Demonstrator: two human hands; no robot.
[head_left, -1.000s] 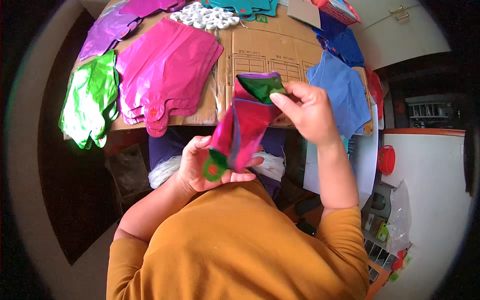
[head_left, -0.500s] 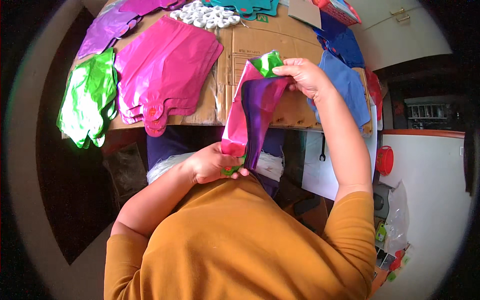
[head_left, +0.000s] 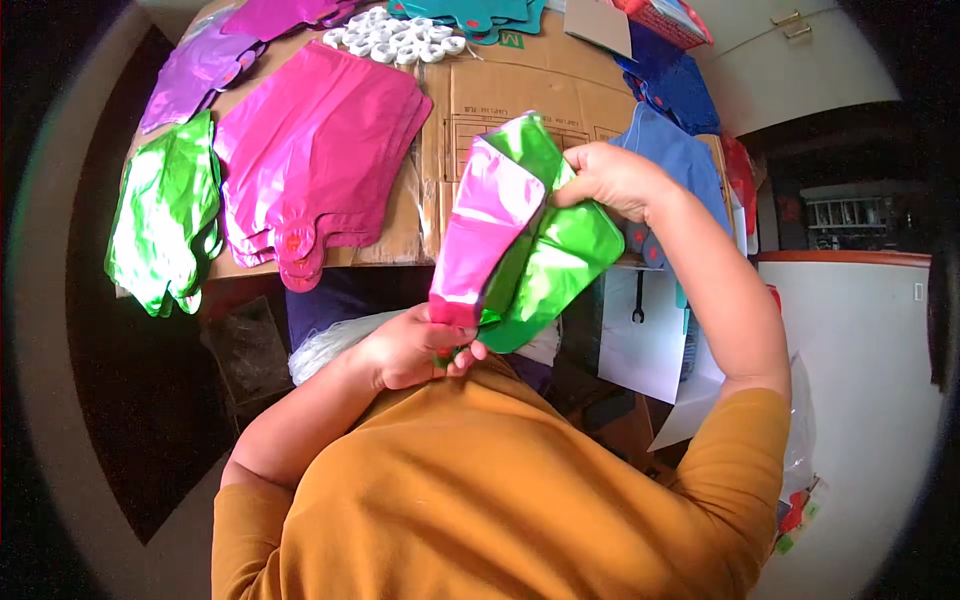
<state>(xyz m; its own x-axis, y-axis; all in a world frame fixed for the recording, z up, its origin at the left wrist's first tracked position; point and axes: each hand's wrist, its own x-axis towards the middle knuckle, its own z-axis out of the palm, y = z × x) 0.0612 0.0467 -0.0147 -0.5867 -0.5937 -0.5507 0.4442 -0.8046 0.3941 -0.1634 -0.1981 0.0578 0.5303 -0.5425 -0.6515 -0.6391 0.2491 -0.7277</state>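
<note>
A bench (head_left: 408, 215) topped with brown cardboard spreads ahead of the person, and a white cabinet (head_left: 850, 400) with a red-brown top edge stands at the right. On the bench lie a pink stack (head_left: 320, 150) of foil, a blue stack (head_left: 680, 165), a green stack (head_left: 165, 210) and a cluster of white rolls (head_left: 395, 38). The cardboard carries dark print (head_left: 480, 108), probably lettering above boxed grids, too small to read surely; a green mark (head_left: 511, 40) shows near the rolls, and a round red mark (head_left: 295, 240) on the pink stack's tab.

The pink-and-green foil piece (head_left: 485, 205) is held up between both hands, in front of the chest. The left hand (head_left: 415, 350) pinches its narrow lower end, thumb on top; the right hand (head_left: 615, 180) pinches its upper right edge, green foil flaring below those fingers.
</note>
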